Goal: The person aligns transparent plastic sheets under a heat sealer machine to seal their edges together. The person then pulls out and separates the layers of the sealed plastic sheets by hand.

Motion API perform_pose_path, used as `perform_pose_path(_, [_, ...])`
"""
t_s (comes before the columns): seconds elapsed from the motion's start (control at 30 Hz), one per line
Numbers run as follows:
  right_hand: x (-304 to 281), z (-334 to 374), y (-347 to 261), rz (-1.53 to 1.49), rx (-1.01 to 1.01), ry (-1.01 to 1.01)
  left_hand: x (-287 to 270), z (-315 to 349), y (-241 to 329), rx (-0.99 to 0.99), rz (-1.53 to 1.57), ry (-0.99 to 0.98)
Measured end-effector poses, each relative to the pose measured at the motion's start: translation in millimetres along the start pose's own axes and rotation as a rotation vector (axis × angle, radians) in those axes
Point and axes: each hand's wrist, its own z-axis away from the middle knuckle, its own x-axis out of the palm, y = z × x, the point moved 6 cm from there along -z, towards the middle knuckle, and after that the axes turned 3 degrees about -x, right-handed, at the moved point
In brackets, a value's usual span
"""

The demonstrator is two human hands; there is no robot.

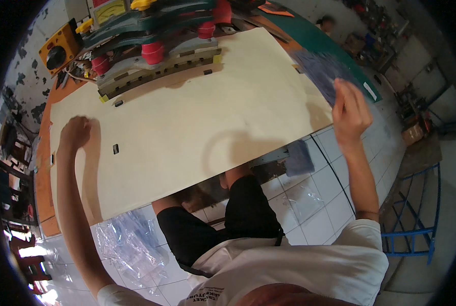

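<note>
My left hand (76, 131) is closed, fingers curled, just above the left part of a large cream sheet (177, 137) on the table. Whether anything is inside that hand is hidden. Off the sheet's right edge, my right hand (351, 109) is raised with thumb and fingers drawn together. Right beside its fingertips is a blurred piece of clear bluish plastic film (322, 74); I cannot make out whether the fingers grip it. Small black rectangular pieces (116, 149) lie on the cream sheet.
A dark green machine (151, 30) with red cylinders and a long slotted metal bar (161, 72) stands at the back. Left of it is a yellow control box (59, 48). Clear plastic (131, 245) lies on the tiled floor. A blue metal frame (411, 237) stands at right.
</note>
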Motion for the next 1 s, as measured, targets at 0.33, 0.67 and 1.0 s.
perform_pose_path(0.33, [-17,-46,-60,-0.301,-0.096,0.270,-142,120,243,0.317,0.630,-0.159])
perform_pose_path(0.67, [-61,-83,10,-0.787,0.546,0.015,-128,58,346,0.608,0.880,0.373])
perform_pose_path(1.0, [-134,-132,35,-0.755,0.541,0.058,-212,63,394,0.855,1.409,-0.083])
